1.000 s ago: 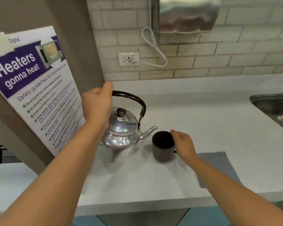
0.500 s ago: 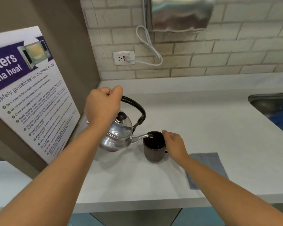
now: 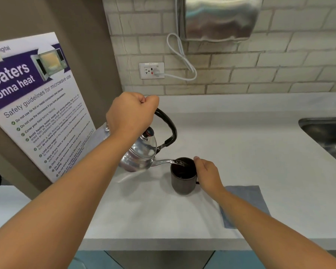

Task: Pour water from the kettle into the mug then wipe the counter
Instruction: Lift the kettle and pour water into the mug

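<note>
My left hand [image 3: 131, 113] is closed around the black handle of a shiny steel kettle [image 3: 142, 152], which hangs tilted to the right above the counter. Its spout reaches over the rim of a dark brown mug [image 3: 182, 179], and a thin stream of water runs from the spout into the mug. The mug stands upright on the white counter [image 3: 250, 152]. My right hand [image 3: 208, 173] grips the mug on its right side, covering the handle. A grey-blue cloth [image 3: 246, 199] lies flat on the counter, partly under my right forearm.
A steel sink [image 3: 328, 133] is set into the counter at the far right. A microwave safety poster [image 3: 37, 105] leans on the left wall. On the tiled back wall are a socket [image 3: 151, 70] with a white cable and a steel dispenser [image 3: 221, 18].
The kettle has been lifted and tipped further to the right, bringing its spout over the mug, and water now flows out. My right hand stays on the mug.
</note>
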Tool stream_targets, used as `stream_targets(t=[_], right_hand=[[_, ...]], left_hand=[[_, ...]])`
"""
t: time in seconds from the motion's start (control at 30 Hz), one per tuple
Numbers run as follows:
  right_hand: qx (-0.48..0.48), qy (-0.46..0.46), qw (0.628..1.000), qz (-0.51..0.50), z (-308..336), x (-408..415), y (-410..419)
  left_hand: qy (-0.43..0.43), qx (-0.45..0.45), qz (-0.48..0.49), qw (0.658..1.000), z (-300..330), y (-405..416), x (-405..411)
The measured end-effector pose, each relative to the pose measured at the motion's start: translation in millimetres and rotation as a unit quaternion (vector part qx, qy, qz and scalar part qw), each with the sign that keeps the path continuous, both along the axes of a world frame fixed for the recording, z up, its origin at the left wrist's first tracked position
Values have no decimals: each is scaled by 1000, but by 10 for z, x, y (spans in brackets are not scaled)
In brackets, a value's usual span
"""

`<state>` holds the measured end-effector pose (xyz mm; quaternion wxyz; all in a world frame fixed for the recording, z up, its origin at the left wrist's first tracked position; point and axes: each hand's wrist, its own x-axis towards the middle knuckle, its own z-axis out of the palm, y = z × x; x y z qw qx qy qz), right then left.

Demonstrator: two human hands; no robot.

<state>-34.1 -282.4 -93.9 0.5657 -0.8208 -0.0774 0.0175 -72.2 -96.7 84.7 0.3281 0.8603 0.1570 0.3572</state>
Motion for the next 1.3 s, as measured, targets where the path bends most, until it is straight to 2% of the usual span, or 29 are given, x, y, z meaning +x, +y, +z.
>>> stream_targets(t=[0.93,1.13,1.3], right_hand=[[-16,-5,1000,-3,14,1,5],[-7,-3,1000,-5,-3,6,1],[-10,-1,1000,-4,-22,14,-6]], left_hand=[[21,133,0,991,189,-56,88],[14,111,-10,994,147,-33,105],[6,33,-8,999,42,73,89]])
